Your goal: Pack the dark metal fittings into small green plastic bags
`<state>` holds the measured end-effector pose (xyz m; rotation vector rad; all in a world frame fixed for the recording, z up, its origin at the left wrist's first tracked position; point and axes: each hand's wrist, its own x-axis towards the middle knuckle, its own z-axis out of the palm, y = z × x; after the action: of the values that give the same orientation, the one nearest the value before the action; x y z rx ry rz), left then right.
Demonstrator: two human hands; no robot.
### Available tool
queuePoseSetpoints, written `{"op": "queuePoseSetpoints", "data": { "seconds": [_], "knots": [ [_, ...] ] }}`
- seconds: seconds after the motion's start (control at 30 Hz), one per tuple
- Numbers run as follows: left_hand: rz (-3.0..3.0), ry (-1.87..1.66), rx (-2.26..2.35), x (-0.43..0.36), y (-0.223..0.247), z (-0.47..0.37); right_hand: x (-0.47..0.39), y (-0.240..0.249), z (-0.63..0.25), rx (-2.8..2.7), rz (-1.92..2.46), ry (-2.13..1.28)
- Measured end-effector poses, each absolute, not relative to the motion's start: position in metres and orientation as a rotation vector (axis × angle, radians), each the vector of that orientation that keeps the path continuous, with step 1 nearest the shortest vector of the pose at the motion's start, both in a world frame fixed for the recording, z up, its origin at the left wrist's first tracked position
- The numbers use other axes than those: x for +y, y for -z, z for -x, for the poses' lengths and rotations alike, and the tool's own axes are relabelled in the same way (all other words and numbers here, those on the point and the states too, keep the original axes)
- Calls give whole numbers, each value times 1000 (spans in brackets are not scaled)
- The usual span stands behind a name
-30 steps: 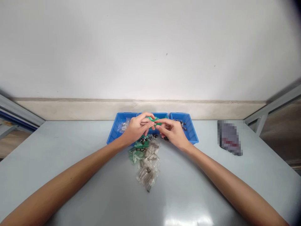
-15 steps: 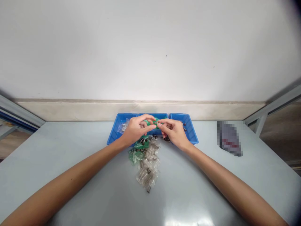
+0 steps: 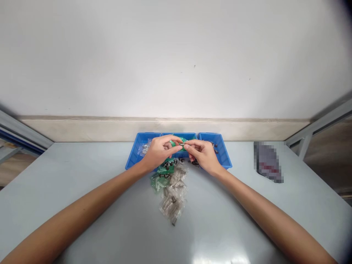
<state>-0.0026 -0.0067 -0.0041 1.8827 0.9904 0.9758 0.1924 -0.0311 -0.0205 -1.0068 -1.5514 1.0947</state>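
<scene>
Over the middle blue bin (image 3: 178, 135), my left hand (image 3: 161, 148) and my right hand (image 3: 203, 152) meet fingertip to fingertip. Pinched between both thumbs and forefingers is a small shiny metal screw (image 3: 182, 144); its ends are partly covered by the fingers. Green plastic packets (image 3: 176, 141) lie in that bin behind the hands. Below my left hand, several dark screws (image 3: 167, 165) rest on and beside green plastic bags (image 3: 159, 183). More dark screws (image 3: 195, 162) lie under my right hand.
Clear plastic bags of screws (image 3: 173, 203) trail toward me on the grey table (image 3: 110, 220). A left blue bin (image 3: 132, 157) holds clear packets, and a right blue bin (image 3: 226, 157) holds dark pieces. A blurred-out grey item (image 3: 268, 163) lies at right. The wall stands behind.
Both hands stay almost in place. The small screw between the fingertips has shifted and turned slightly; the bags and bins have not moved.
</scene>
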Motion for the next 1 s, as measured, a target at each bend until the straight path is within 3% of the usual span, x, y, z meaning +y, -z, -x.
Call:
{"op": "queuePoseSetpoints", "data": {
  "seconds": [1.0],
  "knots": [
    [-1873, -986, 1052, -9, 2, 2, -34, 15, -194, -1575, 1071, -1083]
  ]
}}
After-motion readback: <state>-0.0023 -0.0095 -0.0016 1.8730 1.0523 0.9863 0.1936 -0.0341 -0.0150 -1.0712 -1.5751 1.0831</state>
